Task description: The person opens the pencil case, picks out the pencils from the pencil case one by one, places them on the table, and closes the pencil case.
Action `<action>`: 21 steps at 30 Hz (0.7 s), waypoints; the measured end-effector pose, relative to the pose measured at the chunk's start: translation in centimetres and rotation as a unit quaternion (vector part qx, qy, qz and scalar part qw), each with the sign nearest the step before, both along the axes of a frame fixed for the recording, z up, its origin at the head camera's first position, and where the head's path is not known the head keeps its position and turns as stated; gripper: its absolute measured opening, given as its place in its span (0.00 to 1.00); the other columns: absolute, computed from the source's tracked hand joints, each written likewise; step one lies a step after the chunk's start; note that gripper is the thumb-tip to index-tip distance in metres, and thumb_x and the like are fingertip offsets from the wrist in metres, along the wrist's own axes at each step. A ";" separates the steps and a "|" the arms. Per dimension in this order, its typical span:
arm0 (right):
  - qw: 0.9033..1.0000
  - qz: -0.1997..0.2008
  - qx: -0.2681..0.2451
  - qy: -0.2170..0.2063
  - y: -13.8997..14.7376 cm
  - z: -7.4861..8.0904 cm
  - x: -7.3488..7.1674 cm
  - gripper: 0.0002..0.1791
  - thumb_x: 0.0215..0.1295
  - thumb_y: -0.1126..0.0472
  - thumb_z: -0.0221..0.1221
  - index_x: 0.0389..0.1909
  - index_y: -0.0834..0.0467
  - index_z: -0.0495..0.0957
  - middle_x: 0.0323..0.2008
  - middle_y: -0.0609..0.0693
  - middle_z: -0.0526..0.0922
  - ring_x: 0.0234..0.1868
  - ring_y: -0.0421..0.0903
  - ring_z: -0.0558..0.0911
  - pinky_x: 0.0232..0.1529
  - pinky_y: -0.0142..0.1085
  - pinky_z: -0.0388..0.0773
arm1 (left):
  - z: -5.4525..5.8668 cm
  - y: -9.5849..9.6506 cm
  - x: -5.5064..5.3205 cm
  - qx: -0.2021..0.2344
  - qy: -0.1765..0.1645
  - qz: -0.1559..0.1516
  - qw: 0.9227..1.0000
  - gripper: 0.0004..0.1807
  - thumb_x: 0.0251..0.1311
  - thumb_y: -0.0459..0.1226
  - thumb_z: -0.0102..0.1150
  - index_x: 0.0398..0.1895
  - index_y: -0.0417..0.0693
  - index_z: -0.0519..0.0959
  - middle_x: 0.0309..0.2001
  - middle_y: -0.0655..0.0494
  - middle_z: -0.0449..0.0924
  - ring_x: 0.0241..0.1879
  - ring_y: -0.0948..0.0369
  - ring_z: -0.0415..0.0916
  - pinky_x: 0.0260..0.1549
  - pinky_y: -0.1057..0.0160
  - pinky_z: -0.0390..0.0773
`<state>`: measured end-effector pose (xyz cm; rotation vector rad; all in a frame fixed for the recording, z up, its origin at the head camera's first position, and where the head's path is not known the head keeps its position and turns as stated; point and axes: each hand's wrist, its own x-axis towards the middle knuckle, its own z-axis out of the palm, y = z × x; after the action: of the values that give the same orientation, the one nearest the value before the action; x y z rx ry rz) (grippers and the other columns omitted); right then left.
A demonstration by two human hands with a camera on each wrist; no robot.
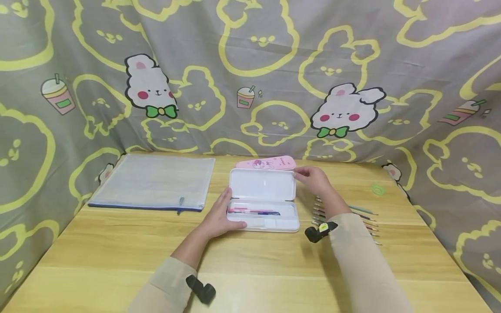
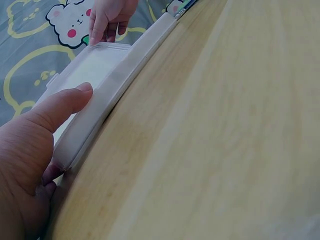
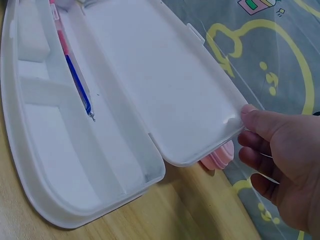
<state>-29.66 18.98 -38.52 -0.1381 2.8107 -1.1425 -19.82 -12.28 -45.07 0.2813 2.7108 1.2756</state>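
Observation:
A white pencil case (image 1: 289,222) lies on the table with its lid (image 1: 262,184) raised. Pens (image 1: 254,212) in red and blue lie in its long compartment, and a white block, perhaps an eraser (image 3: 32,37), sits in a smaller one. My left hand (image 1: 219,217) grips the case's left end, thumb over the front rim and fingers round the side. With thumb and fingers, my right hand (image 1: 315,180) pinches the lid's upper right corner; the other fingers are curled below it in the right wrist view.
Behind the raised lid lies a pink case (image 1: 287,162) with a rabbit print. A mesh zip pouch (image 1: 156,180) lies at the left. Several pencils (image 1: 365,217) lie right, partly hidden by my right arm, with a green ring (image 1: 378,190) beyond. A patterned curtain (image 1: 274,87) borders the table.

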 end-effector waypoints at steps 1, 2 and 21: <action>1.000 0.001 -0.001 -0.002 0.0 0.0 0.0 0.24 0.72 0.49 0.54 0.60 0.62 0.76 0.59 0.63 0.78 0.61 0.58 0.76 0.64 0.51 0.72 | 0.0 0.0 0.0 0.002 0.001 0.000 1.000 0.70 0.41 0.55 0.76 0.79 0.46 0.37 0.80 0.48 0.34 0.79 0.47 0.36 0.76 0.44 0.46; 1.000 0.003 -0.003 -0.003 0.0 -0.1 0.0 0.24 0.72 0.49 0.54 0.60 0.62 0.76 0.59 0.63 0.79 0.61 0.58 0.76 0.65 0.51 0.72 | 0.0 0.0 0.0 0.004 0.002 0.001 1.000 0.70 0.41 0.55 0.76 0.79 0.46 0.37 0.80 0.47 0.35 0.79 0.47 0.36 0.76 0.44 0.46; 0.995 0.035 -0.061 0.068 1.5 -0.4 5.2 0.17 0.68 0.54 0.60 0.51 0.61 0.81 0.47 0.58 0.86 0.45 0.47 0.81 0.44 0.34 0.78 | 0.1 0.0 0.1 0.067 0.015 0.008 0.998 0.72 0.42 0.49 0.78 0.79 0.43 0.33 0.78 0.38 0.44 0.77 0.45 0.44 0.76 0.45 0.47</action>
<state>-24.49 20.43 -38.91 -0.3350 2.8245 -1.3368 -19.69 -12.31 -44.97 0.2942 2.6615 1.4708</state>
